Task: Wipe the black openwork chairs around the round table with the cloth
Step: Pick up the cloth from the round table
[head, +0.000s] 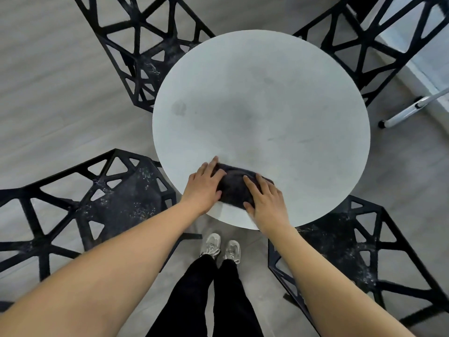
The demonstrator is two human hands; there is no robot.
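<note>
Right now the dark cloth [234,188] is lying bunched on the near edge of the round table [267,105], with both hands on it. The left hand [204,184] is grasping its left end, fingers curling over the fabric. The right hand [266,199] is pressing down on its right side with fingers spread flat. Four black openwork chairs are standing around the table: near left [85,210], near right [359,254], far left [143,45], far right [369,40]. White specks are showing on the near seats.
</note>
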